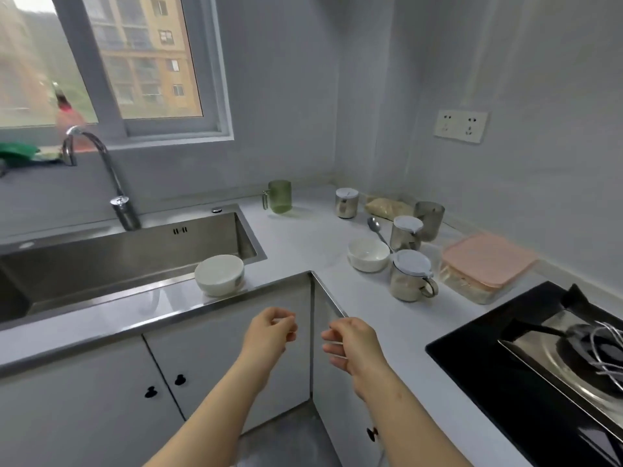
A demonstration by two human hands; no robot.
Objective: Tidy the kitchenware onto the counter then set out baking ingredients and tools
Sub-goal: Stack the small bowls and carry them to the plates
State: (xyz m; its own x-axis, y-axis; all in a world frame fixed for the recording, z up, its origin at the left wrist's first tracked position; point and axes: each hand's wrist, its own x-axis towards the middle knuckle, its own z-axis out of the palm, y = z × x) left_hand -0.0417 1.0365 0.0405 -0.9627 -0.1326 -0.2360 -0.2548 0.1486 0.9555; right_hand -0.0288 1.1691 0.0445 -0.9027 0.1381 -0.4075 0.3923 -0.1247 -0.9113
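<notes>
From my end, both hands are empty. The left hand and the right hand hang in front of the cabinet corner, fingers loosely curled and gripping nothing, with a small gap between them. I judge I'm between steps: the tidying looks nearly through and the setting-out is under way.

The round white ceramic bowl sits on the narrow front strip of the pale grey bench, right at the corner of the stainless steel sink. A second white bowl stands further right, with a metal spoon just behind it. Near them are glass jars with white lids, and the closest jar has a handle. Beside it is a clear box with a pink lid. A wire whisk lies on the burner of the black hob.

My guess for the next move is to reach the left hand forward to the bowl at the sink's corner, grip its rim and carry it to the group. That bowl is close to the bench edge, so I'd lift rather than slide.
</notes>
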